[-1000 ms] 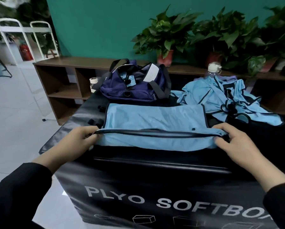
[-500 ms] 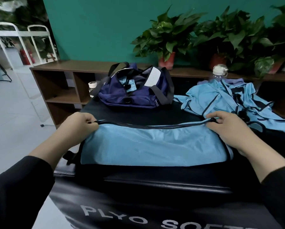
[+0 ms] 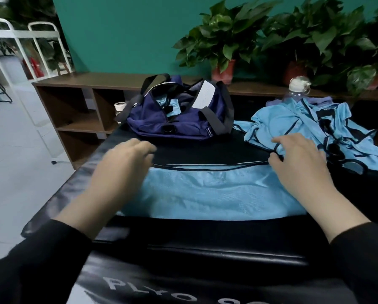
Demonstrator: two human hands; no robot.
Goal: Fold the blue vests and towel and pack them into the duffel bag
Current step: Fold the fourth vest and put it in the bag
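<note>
A light blue vest (image 3: pixel 216 194) with black trim lies folded into a wide band on the black padded box (image 3: pixel 205 249). My left hand (image 3: pixel 122 172), blurred, hovers over the vest's left end with fingers loosely extended and holds nothing. At the far right corner of the vest lies my right hand (image 3: pixel 299 170) with fingers spread, its thumb beside the black trim. Beyond the vest stands the navy duffel bag (image 3: pixel 177 126), open at the top, with blue cloth and a white tag showing inside. A heap of unfolded blue vests (image 3: pixel 293 123) lies at the right.
A clear water bottle (image 3: pixel 297 91) with a white cap stands behind the heap. A brown wooden shelf unit (image 3: pixel 80 102) runs along the teal wall, carrying potted plants (image 3: pixel 223 40). A small white-lidded jar (image 3: pixel 120 106) sits left of the bag. White metal racks stand at far left.
Both hands carried the vest's near edge away from me and laid it over, making a fold. My left hand has since let go of the trim, and my right hand's fingers have spread.
</note>
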